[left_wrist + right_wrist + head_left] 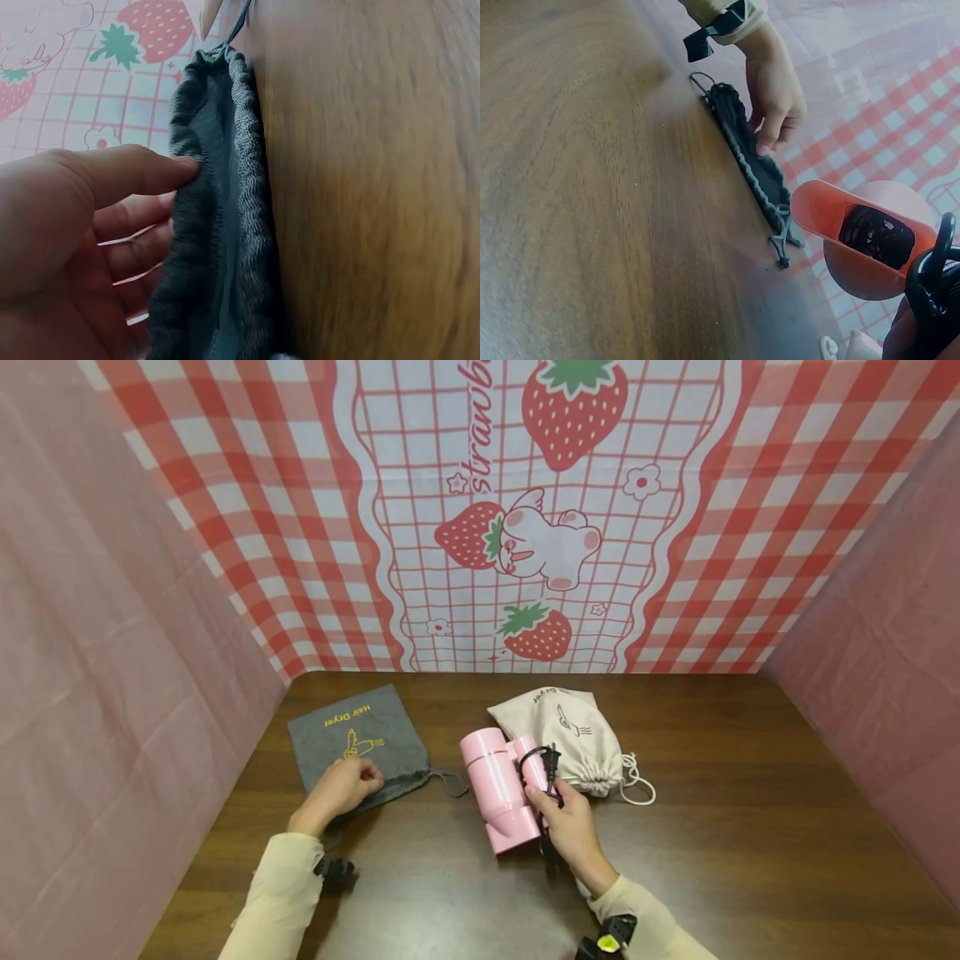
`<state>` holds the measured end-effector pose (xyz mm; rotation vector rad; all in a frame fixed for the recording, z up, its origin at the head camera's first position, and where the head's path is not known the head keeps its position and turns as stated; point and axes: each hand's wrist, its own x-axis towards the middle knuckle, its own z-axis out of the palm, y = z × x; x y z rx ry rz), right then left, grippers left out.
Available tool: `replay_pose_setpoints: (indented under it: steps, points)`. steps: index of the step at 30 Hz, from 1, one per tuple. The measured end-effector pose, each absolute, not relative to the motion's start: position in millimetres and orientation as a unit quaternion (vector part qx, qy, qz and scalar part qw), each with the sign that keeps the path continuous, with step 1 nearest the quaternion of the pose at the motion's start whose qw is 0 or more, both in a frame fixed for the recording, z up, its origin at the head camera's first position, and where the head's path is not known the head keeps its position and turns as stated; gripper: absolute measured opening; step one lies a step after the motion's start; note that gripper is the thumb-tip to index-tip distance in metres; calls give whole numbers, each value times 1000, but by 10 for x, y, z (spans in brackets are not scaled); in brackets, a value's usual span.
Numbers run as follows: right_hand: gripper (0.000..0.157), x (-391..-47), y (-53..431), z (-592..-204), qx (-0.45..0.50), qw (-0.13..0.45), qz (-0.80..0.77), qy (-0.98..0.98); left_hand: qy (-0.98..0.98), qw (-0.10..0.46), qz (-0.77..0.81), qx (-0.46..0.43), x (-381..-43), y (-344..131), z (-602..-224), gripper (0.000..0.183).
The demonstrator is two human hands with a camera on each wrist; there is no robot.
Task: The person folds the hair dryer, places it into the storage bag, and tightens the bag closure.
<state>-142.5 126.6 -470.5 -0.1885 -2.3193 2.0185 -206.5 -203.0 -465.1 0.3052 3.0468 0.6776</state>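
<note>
My left hand (341, 789) pinches the rim of a grey drawstring bag (401, 731), which lies flat on the left with yellow "Hair Dryer" lettering. In the left wrist view, the thumb and fingers grip one side of the gathered mouth (184, 240), which gapes apart. My right hand (573, 835) holds a pink hair dryer (495, 781) by its folded handle, together with its black power cord (551, 764). The right wrist view shows the flared pink nozzle (817, 206) facing the camera, to the side of the grey bag.
A cream drawstring bag (596, 739), also printed with a dryer, lies behind my right hand with its mouth gathered and white cord loose. The brown wooden table (750, 793) meets a strawberry-print cloth (525, 593) at the back and pink cloth walls (150, 610) at the sides.
</note>
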Motion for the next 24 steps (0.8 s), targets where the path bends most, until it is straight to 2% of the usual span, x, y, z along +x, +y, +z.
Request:
replay_pose_setpoints:
  steps: [8,14,19,24]
  points:
    - [22,-1359,1234,-4504,-70,25,651,-756,963,-36,245,103,-2102,-1900,-4657,6]
    - [27,-1299,1215,-4385,-56,31,641,-765,953,-51,286,83,-2105,-1777,-4627,7]
    - [23,-1346,1232,-4470,-68,21,650,-757,940,-58,328,69,-2105,-1638,-4614,9]
    - [27,-1412,1268,-4659,-61,30,648,-759,931,-55,357,57,-2109,-1490,-4596,11]
